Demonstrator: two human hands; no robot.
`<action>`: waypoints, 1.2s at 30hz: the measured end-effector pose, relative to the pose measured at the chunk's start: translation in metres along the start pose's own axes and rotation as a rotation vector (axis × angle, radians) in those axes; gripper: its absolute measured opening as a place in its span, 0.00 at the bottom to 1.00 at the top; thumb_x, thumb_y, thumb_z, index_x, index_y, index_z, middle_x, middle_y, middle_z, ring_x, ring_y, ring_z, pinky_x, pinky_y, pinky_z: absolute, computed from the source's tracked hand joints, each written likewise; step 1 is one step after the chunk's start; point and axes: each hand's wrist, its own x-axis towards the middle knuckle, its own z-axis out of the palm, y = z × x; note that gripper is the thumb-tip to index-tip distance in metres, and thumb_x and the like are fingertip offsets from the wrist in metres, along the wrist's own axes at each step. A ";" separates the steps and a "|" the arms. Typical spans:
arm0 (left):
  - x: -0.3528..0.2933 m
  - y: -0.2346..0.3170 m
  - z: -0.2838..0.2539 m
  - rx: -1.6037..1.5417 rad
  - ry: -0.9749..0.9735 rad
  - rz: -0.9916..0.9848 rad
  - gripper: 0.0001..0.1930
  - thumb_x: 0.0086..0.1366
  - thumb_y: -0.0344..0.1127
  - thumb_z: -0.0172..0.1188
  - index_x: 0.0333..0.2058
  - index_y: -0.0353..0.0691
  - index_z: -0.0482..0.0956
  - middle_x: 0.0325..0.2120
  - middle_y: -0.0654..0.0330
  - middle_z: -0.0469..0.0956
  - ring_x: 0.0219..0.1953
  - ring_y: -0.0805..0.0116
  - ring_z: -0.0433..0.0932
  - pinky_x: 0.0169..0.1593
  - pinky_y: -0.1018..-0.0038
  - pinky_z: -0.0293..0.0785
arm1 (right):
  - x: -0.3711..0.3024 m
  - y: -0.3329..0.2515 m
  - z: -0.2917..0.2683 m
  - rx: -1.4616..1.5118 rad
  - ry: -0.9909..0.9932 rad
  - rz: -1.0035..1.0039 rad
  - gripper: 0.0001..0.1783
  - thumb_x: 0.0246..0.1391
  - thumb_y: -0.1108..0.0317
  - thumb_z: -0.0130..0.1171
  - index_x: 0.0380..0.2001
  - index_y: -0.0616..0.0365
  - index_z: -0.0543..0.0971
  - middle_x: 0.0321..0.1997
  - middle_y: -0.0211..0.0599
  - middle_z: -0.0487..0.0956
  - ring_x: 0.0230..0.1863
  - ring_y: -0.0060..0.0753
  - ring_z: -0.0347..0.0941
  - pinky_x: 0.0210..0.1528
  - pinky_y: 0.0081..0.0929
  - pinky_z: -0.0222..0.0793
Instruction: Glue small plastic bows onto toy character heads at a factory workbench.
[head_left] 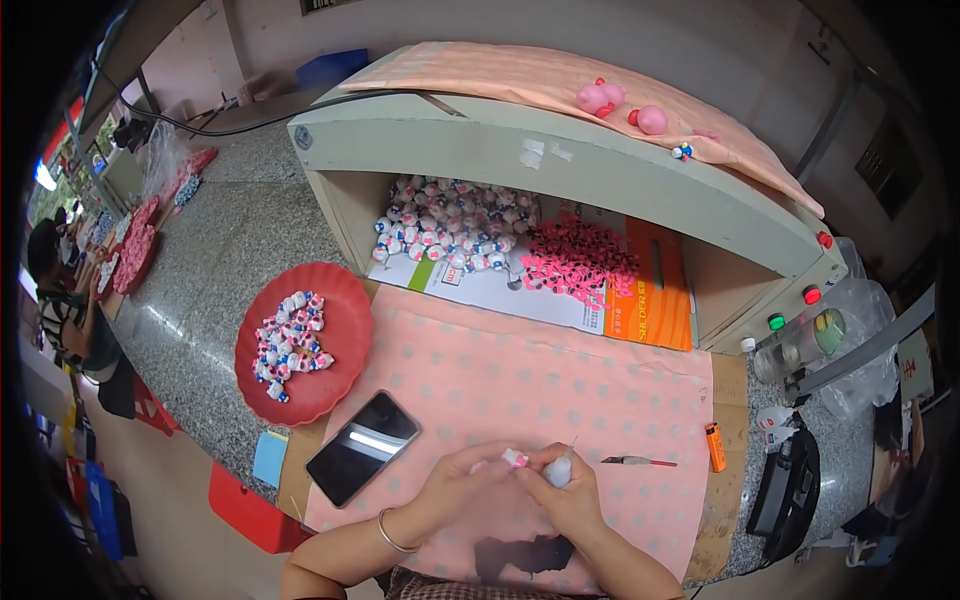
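In front of me my left hand [462, 482] pinches a small white and pink figurine [515, 458] between its fingertips. Close beside it, my right hand [572, 497] is closed round a small whitish squeeze bottle [558, 471] with a thin needle tip pointing up. The fingers of both hands nearly meet at the figurine. Beneath them lies a pink spotted cloth [450, 375]. A dark phone [363, 448] rests to the left of my left hand. To the right of my right hand lies a thin red-handled tool [640, 462].
A red scalloped tray [355, 320] holds several white, pink and blue figurines. Inside the grey-green box [455, 118] are piles of white pieces [450, 220] and pink pieces [575, 258]. An orange lighter [715, 447] and a black strap [785, 490] lie right. Another person [75, 310] sits far left.
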 end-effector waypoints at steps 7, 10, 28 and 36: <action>0.001 0.002 0.001 0.002 -0.027 0.010 0.15 0.60 0.31 0.51 0.46 0.36 0.70 0.39 0.60 0.73 0.42 0.73 0.71 0.47 0.75 0.68 | 0.002 0.001 0.001 -0.054 0.008 -0.058 0.07 0.43 0.75 0.60 0.26 0.58 0.71 0.22 0.23 0.70 0.22 0.10 0.63 0.22 0.10 0.58; 0.001 0.003 0.001 -0.007 -0.035 0.005 0.15 0.60 0.31 0.51 0.46 0.36 0.69 0.40 0.60 0.73 0.42 0.73 0.71 0.47 0.75 0.68 | 0.003 0.001 -0.001 -0.071 0.006 -0.080 0.08 0.43 0.75 0.60 0.26 0.58 0.71 0.22 0.22 0.70 0.22 0.10 0.63 0.22 0.10 0.58; 0.001 0.004 0.002 -0.003 -0.030 0.135 0.15 0.58 0.28 0.53 0.45 0.35 0.70 0.39 0.61 0.73 0.41 0.75 0.70 0.46 0.79 0.65 | 0.006 -0.003 0.003 -0.144 -0.054 -0.253 0.09 0.44 0.77 0.58 0.31 0.58 0.71 0.26 0.25 0.68 0.26 0.12 0.63 0.26 0.11 0.59; -0.001 0.006 0.003 0.054 -0.022 0.140 0.15 0.59 0.29 0.53 0.45 0.35 0.70 0.38 0.63 0.73 0.40 0.78 0.69 0.45 0.81 0.65 | 0.006 0.001 0.004 -0.119 -0.015 -0.165 0.08 0.44 0.77 0.58 0.29 0.59 0.71 0.25 0.25 0.67 0.25 0.11 0.63 0.25 0.11 0.59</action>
